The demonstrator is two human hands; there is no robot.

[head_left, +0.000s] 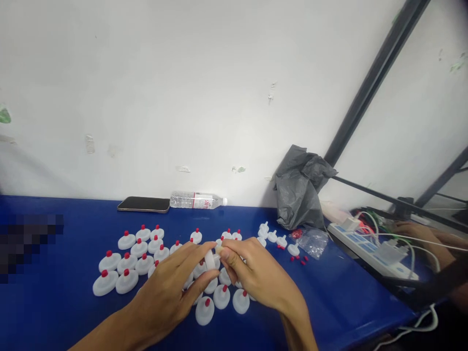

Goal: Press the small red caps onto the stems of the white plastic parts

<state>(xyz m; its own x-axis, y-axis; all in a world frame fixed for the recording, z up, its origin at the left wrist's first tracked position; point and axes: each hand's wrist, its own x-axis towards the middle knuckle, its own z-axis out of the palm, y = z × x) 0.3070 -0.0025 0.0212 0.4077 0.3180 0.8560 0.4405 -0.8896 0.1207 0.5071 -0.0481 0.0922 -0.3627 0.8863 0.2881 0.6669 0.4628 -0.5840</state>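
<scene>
My left hand (171,287) and my right hand (256,275) meet above the blue table (54,302), both pinching one small white plastic cap (211,260) between fingertips. Beneath and around them lie several white caps with red tips (126,282), set in loose rows. A few white caps without red tips (272,236) sit further right, with small loose red pieces (302,261) beside them.
A phone (144,204) and a lying water bottle (197,200) rest against the white wall. A grey plastic bag (298,187), a clear packet (310,241) and a white power strip (369,251) with cables sit to the right. Another person's hand (424,236) shows at far right.
</scene>
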